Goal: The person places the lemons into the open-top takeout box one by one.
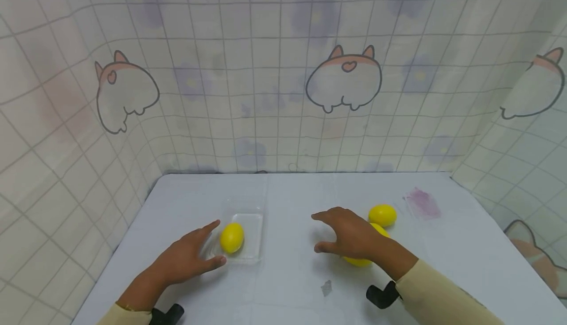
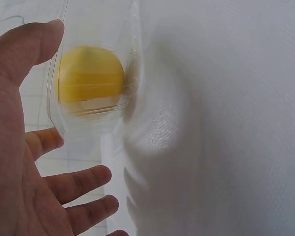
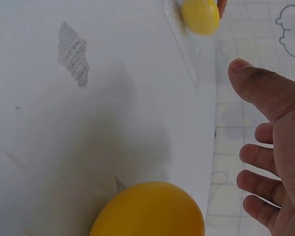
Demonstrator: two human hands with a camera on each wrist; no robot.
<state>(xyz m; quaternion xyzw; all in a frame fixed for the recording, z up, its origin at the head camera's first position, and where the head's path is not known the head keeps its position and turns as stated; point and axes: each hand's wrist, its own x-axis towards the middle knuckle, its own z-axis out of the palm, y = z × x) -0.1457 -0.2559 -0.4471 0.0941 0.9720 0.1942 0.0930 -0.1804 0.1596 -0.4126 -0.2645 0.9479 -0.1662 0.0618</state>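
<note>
A clear plastic box point(image 1: 253, 234) with one yellow lemon point(image 1: 232, 238) in it stands left of the table's middle. My left hand point(image 1: 183, 256) is spread at the box's left side, fingers extended. Seen from the left wrist, the thumb and index fingertip lie right at the box's rim, the lemon point(image 2: 91, 73) showing through the wall. On the right, my right hand point(image 1: 354, 235) hovers over the table, thumb apart from the fingers and nothing in its grasp. Beneath and beyond it are three more lemons, one fully visible point(image 1: 382, 215) and two partly hidden by the hand.
The white table point(image 1: 292, 290) has a small grey patch point(image 1: 326, 288) near the front and a pinkish stain point(image 1: 423, 203) at the right back. A grid-patterned curtain point(image 1: 266, 93) encloses the back and sides. Black wrist mounts point(image 1: 382, 295) sit below the wrists.
</note>
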